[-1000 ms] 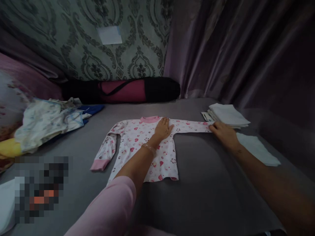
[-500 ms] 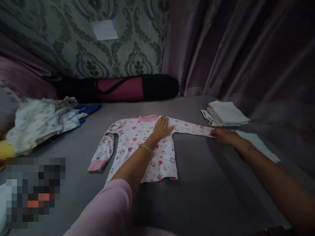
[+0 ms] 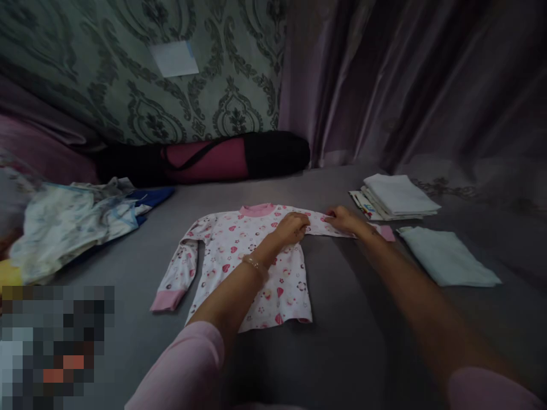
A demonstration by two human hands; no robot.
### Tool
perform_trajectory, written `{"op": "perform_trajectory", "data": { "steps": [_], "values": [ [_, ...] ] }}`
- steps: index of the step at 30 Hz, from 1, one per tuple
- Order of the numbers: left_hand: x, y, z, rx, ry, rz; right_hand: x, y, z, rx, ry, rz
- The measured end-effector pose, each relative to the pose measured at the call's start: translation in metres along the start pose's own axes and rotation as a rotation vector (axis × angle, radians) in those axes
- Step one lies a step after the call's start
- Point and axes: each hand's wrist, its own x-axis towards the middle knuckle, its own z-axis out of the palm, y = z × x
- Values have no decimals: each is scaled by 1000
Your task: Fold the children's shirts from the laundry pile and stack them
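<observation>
A small long-sleeved white shirt (image 3: 239, 267) with pink hearts and pink trim lies spread on a grey sheet, collar away from me. My left hand (image 3: 294, 226) rests at the shoulder of the right-side sleeve, its fingers curled in on the cloth. Farther along that sleeve, my right hand (image 3: 344, 219) pinches the fabric between thumb and fingers. The sleeve's pink cuff (image 3: 387, 233) shows beyond my right wrist. The other sleeve (image 3: 182, 267) slants down toward me on the left, flat on the sheet.
At the right are a stack of folded white cloths (image 3: 399, 196) and a folded pale green cloth (image 3: 448, 256). Loose clothes (image 3: 77, 219) are heaped at the left. A black and maroon long bag (image 3: 205, 159) lies along the wall. Curtains (image 3: 342, 80) hang behind.
My right hand has let go of the cuff and moved left along the sleeve. My left hand has shifted slightly right, from lying flat to curled fingers. The view has moved a little.
</observation>
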Motion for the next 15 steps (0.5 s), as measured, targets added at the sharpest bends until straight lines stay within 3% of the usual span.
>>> {"op": "perform_trajectory", "data": {
  "steps": [5, 10, 12, 15],
  "values": [
    [38, 1, -3, 1, 3, -208, -23, -1, 12, -167, 292, -137],
    [64, -2, 2, -13, -18, -214, -50, 6, 19, -302, 455, -164],
    [70, -2, 5, -99, -10, -220, -60, 11, 23, -282, 499, -231],
    [77, -1, 9, -336, -24, -358, -70, 15, 32, -89, 467, -399]
  ]
}}
